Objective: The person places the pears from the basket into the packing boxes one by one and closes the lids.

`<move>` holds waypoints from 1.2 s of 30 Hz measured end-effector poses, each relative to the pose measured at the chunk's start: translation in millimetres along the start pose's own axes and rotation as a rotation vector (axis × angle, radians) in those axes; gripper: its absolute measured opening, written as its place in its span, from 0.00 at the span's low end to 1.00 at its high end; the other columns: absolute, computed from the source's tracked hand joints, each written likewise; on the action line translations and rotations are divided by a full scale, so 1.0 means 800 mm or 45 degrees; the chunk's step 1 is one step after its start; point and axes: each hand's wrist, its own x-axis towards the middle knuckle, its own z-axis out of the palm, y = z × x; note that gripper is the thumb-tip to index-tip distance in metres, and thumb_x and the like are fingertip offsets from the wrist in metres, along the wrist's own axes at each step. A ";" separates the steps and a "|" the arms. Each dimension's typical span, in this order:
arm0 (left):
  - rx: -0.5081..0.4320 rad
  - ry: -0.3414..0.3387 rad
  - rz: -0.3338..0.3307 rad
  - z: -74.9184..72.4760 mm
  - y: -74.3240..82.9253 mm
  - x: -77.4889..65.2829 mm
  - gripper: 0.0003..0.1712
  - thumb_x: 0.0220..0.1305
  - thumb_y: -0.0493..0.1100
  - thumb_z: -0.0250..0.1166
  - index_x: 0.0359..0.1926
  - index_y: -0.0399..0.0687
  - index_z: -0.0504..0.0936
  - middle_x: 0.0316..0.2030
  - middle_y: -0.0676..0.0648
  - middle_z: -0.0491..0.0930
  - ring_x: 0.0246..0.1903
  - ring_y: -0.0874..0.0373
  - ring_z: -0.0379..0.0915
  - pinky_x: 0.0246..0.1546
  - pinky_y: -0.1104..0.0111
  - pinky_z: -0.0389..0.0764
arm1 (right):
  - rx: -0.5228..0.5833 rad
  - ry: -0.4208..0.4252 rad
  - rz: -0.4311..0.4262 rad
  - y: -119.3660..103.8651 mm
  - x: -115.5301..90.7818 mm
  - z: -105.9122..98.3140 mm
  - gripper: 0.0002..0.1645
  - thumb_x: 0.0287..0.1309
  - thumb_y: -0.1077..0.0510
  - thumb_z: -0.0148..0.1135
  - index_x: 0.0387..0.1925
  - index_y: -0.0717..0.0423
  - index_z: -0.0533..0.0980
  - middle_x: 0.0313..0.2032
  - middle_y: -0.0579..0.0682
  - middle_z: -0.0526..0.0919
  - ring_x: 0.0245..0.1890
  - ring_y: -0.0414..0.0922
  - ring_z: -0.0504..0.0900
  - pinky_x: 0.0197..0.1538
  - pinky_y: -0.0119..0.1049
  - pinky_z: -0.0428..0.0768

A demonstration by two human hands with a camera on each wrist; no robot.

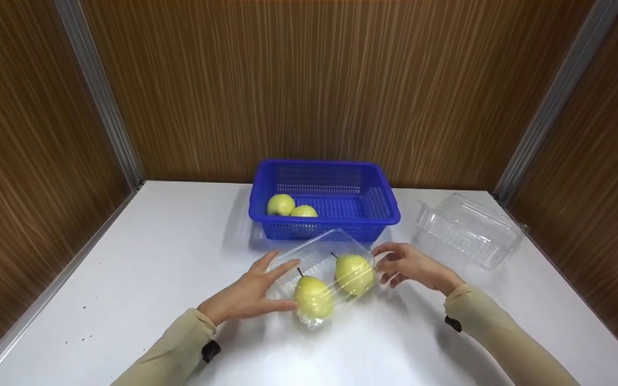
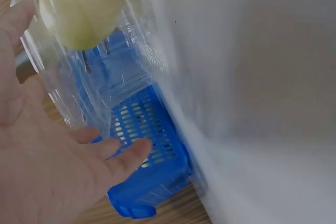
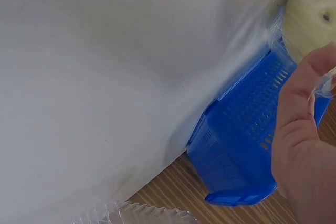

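Two yellow-green pears [image 1: 355,274] with dark stems sit in a clear plastic box [image 1: 314,249], which stands at an angle before the blue basket [image 1: 324,220]. My left hand [image 1: 252,292] is spread at the box's left end, with its thumb near the closer pear [image 1: 313,297]. At the opposite end, my right hand [image 1: 408,266] has loosely bent fingers right at the box's edge. In the left wrist view, the left fingers [image 2: 128,161] reach along the clear wall. The right thumb [image 3: 296,95] overlaps a pear [image 3: 310,22] in the right wrist view.
Inside the basket, two more yellow-green fruits [image 1: 281,205] lie at the left. A second clear plastic container [image 1: 470,230] rests at the right side of the white table [image 1: 180,230]. Wood-grain panels [image 1: 314,91] enclose the back and both sides.
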 end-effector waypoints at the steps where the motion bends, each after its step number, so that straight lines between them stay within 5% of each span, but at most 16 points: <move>1: -0.043 -0.019 -0.046 -0.002 -0.003 -0.002 0.50 0.58 0.73 0.60 0.76 0.75 0.49 0.77 0.39 0.37 0.75 0.37 0.40 0.62 0.34 0.60 | 0.015 -0.013 0.004 0.000 -0.002 0.001 0.30 0.62 0.60 0.61 0.63 0.66 0.65 0.39 0.54 0.83 0.35 0.47 0.85 0.39 0.41 0.85; 7: -0.230 -0.031 -0.184 -0.008 -0.010 -0.008 0.60 0.62 0.68 0.60 0.78 0.58 0.32 0.77 0.35 0.37 0.73 0.35 0.47 0.69 0.41 0.56 | 0.065 -0.068 0.013 0.004 -0.008 0.008 0.32 0.65 0.59 0.58 0.65 0.73 0.63 0.40 0.54 0.82 0.35 0.45 0.85 0.43 0.41 0.85; 10: -0.274 -0.012 -0.254 -0.010 -0.009 -0.008 0.61 0.62 0.68 0.60 0.78 0.50 0.31 0.72 0.32 0.57 0.67 0.36 0.63 0.65 0.44 0.65 | 0.050 -0.096 0.023 0.005 -0.012 0.011 0.29 0.67 0.58 0.55 0.64 0.71 0.65 0.36 0.51 0.80 0.33 0.44 0.83 0.40 0.40 0.85; 13: -0.381 -0.051 -0.325 -0.011 -0.007 -0.007 0.61 0.63 0.67 0.60 0.78 0.45 0.32 0.51 0.34 0.81 0.47 0.42 0.81 0.49 0.50 0.80 | 0.054 -0.130 0.029 0.006 -0.014 0.013 0.27 0.69 0.57 0.52 0.64 0.69 0.66 0.32 0.50 0.78 0.30 0.42 0.80 0.37 0.37 0.83; 15: -0.492 -0.087 -0.337 -0.012 -0.006 -0.007 0.60 0.65 0.64 0.60 0.77 0.41 0.31 0.38 0.40 0.85 0.34 0.48 0.83 0.37 0.57 0.82 | 0.079 -0.150 0.028 0.006 -0.016 0.015 0.26 0.69 0.58 0.51 0.63 0.69 0.66 0.32 0.49 0.79 0.30 0.42 0.80 0.37 0.37 0.83; 22: -0.841 -0.043 -0.306 -0.012 -0.004 0.002 0.56 0.70 0.42 0.59 0.74 0.33 0.23 0.38 0.37 0.85 0.37 0.45 0.83 0.37 0.61 0.82 | 0.187 -0.216 0.051 0.006 -0.021 0.023 0.28 0.68 0.62 0.51 0.66 0.69 0.62 0.35 0.51 0.82 0.34 0.42 0.82 0.42 0.38 0.84; 28: -0.902 0.074 -0.382 -0.007 -0.003 0.009 0.53 0.63 0.40 0.63 0.74 0.28 0.37 0.48 0.37 0.78 0.40 0.49 0.81 0.37 0.62 0.82 | 0.233 -0.249 0.093 0.005 -0.028 0.030 0.33 0.67 0.60 0.54 0.69 0.67 0.56 0.37 0.51 0.82 0.34 0.41 0.82 0.41 0.37 0.83; 32: -0.872 0.003 -0.400 -0.006 -0.004 0.009 0.49 0.61 0.42 0.65 0.74 0.30 0.47 0.53 0.36 0.75 0.39 0.52 0.81 0.37 0.63 0.82 | 0.261 -0.270 0.106 0.004 -0.032 0.036 0.37 0.67 0.60 0.54 0.71 0.67 0.51 0.35 0.51 0.83 0.33 0.41 0.82 0.40 0.35 0.82; 36: -0.938 -0.101 -0.442 -0.005 -0.002 0.009 0.51 0.63 0.41 0.62 0.77 0.39 0.39 0.40 0.40 0.81 0.30 0.57 0.80 0.30 0.68 0.79 | 0.279 -0.264 0.109 0.003 -0.035 0.039 0.38 0.67 0.61 0.53 0.71 0.67 0.50 0.33 0.50 0.82 0.30 0.40 0.81 0.38 0.34 0.83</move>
